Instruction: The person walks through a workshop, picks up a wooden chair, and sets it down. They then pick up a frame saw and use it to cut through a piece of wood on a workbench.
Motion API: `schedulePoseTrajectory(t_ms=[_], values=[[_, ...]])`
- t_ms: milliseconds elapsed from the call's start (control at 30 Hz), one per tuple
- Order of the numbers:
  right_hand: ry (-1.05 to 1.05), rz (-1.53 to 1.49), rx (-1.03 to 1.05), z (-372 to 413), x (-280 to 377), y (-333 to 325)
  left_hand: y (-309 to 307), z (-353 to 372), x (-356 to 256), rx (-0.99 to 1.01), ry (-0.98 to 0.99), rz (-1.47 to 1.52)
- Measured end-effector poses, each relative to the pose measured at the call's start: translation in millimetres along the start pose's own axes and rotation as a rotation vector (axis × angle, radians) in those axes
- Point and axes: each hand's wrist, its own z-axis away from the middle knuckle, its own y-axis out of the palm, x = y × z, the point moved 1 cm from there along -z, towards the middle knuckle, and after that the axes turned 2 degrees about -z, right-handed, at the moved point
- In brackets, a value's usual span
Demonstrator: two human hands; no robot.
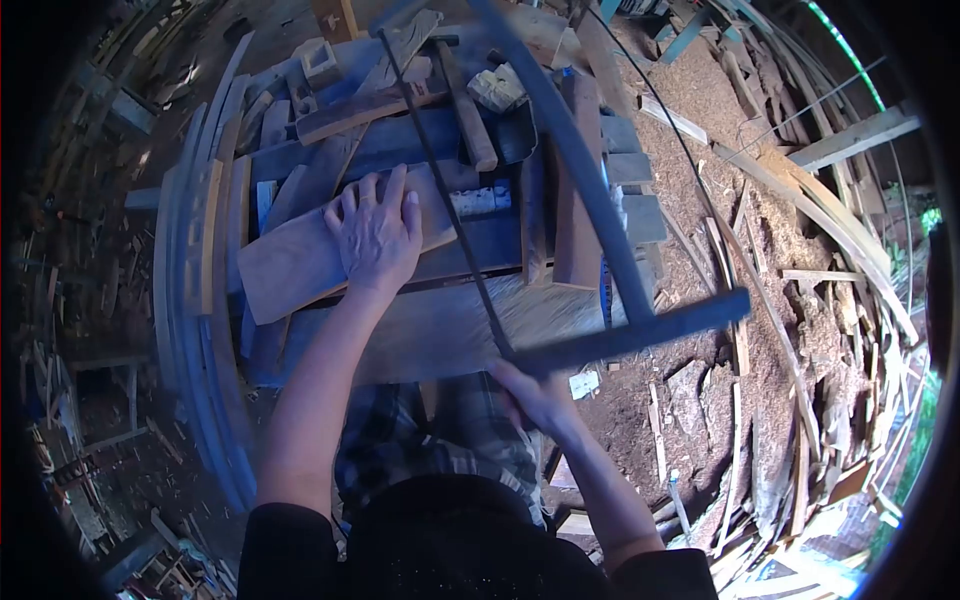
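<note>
My left hand point(375, 235) lies flat on a wooden board point(290, 260), its fingers spread and pressing across the top face. The board sits at a slant on the workbench point(400, 335). My right hand point(537, 397) is closed around the lower end of a frame saw point(590, 180), where the blade meets the wooden end bar. The saw's thin blade runs up past the right end of the board, overlapping it in this view. Beyond the board, a hammer point(466, 110) rests with its handle toward me.
Wood offcuts point(370, 112) and a pale block point(497, 88) crowd the far side of the bench. Long planks point(190, 300) stand along its left edge. Sawdust point(690, 130) and scattered wood strips point(800, 390) cover the ground to the right.
</note>
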Motion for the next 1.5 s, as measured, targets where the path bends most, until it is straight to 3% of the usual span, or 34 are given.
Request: schedulePoseTrajectory(t_ms=[133, 200, 367, 567, 700, 833, 867, 933, 1000, 1033, 1100, 1233, 1500], values=[[-0.191, -0.141, -0.073, -57.2, 22.6, 22.1, 0.7, -0.6, -1.5, -0.031, 0.015, 0.003], [-0.214, -0.144, -0.017, -47.4, 33.8, 14.1, -1.5, -1.4, -1.3, -0.089, 0.029, -0.003], [-0.141, -0.126, 0.017, 3.3, 17.3, -1.1, -1.0, 1.7, -1.0, -0.056, 0.0, 0.057], [-0.013, -0.148, -0.128, 55.2, -4.9, -5.0, -1.2, 3.6, 4.6, -0.017, -0.004, 0.108], [-0.026, -0.211, -0.215, 77.8, -18.1, -5.4, -10.1, 0.1, -4.6, 0.103, -0.068, 0.053], [-0.045, -0.212, -0.262, 92.4, -29.1, -7.0, -3.9, 1.2, -16.3, 0.086, -0.094, -0.041], [-0.051, -0.206, -0.265, 95.4, -31.5, -5.3, -7.2, 3.0, -15.3, 0.031, 0.001, 0.032], [-0.064, -0.203, -0.271, 99.4, -34.4, 1.2, -14.7, 6.3, -2.4, -0.026, 0.086, 0.101], [-0.059, -0.181, -0.252, 101.7, -33.6, 10.9, -34.7, 6.7, 27.9, 0.03, -0.076, 0.396], [-0.043, -0.184, -0.231, 102.0, -35.0, 17.0, -35.8, 9.3, 46.5, 0.029, -0.079, 0.386], [-0.075, -0.177, -0.179, 98.3, -44.4, 31.1, -39.2, 16.1, 81.1, -0.178, -0.142, 0.314], [-0.006, -0.226, -0.084, 91.0, -43.9, 62.5, -29.3, 34.1, 115.8, -0.138, -0.098, 0.217], [-0.006, -0.185, -0.053, 85.9, -38.5, 101.0, -35.6, 33.8, 113.1, -0.161, -0.114, 0.278]])
